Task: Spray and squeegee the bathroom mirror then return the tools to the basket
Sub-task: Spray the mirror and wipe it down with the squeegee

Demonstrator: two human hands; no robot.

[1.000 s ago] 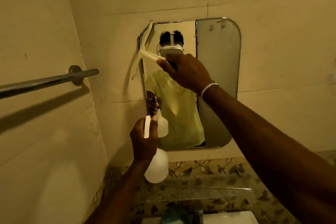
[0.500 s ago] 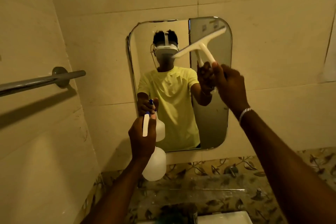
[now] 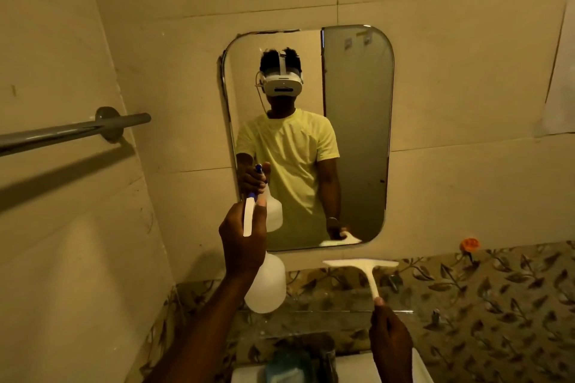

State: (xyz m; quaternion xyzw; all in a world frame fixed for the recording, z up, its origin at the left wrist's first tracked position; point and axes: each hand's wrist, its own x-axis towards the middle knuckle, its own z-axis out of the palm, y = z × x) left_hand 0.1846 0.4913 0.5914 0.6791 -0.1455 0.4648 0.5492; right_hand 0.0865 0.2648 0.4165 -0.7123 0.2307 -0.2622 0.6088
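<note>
The rounded bathroom mirror (image 3: 357, 134) hangs on the tiled wall straight ahead and reflects a person in a yellow shirt. My left hand (image 3: 241, 242) grips the neck of a white spray bottle (image 3: 267, 286) with a blue nozzle, held up in front of the mirror's lower left corner. My right hand (image 3: 390, 339) holds a white squeegee (image 3: 364, 267) by its handle, blade up and level, just below the mirror's bottom edge and off the glass. No basket is in view.
A metal towel bar (image 3: 71, 130) juts from the left wall at shoulder height. A glass shelf (image 3: 401, 311) runs below the mirror over leaf-patterned tiles. The white sink (image 3: 351, 367) and tap lie at the bottom edge. An orange item (image 3: 469, 244) sits at the right.
My right hand has swept the squeegee from the mirror's top left, across the upper right, down to below its bottom edge. The left hand and bottle have barely moved.
</note>
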